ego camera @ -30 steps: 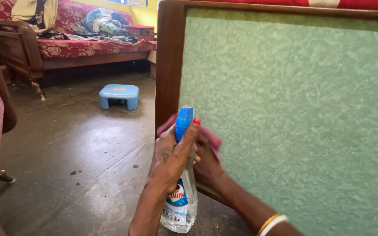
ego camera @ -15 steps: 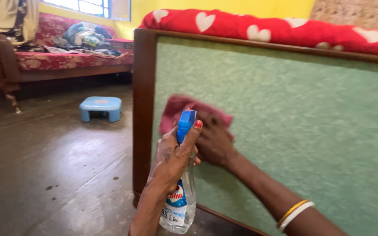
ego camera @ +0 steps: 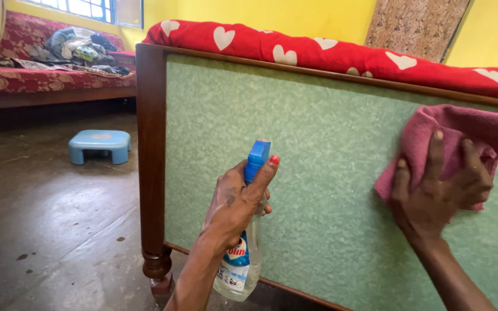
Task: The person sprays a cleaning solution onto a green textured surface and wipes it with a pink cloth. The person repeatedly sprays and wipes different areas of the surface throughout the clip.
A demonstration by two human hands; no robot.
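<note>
Since half a second ago, the right hand (ego camera: pixel 436 196) has carried the pink cloth (ego camera: pixel 453 141) away from the wooden corner post (ego camera: pixel 151 155) and far along the green panel (ego camera: pixel 318 173), and the view has swung with it, so the red heart-patterned bedding (ego camera: pixel 329 55) now fills the top edge. The left hand (ego camera: pixel 234 204) has barely shifted: it stays wrapped around the neck of the clear spray bottle (ego camera: pixel 243 253), forefinger laid up along the blue nozzle (ego camera: pixel 258 154).

The step in hand looks like the wiping of the panel. The right fingers are spread wide and flat, pressing the cloth against the panel just under the top rail, with cloth bunched above and beside the fingertips. The bottle hangs below the left fingers, close to the panel but apparently not touching it.

The next move probably calls for even pressure from the spread fingers across the unwiped stretch between the two hands. A blue stool (ego camera: pixel 99 144) sits on the floor beyond the post.
</note>
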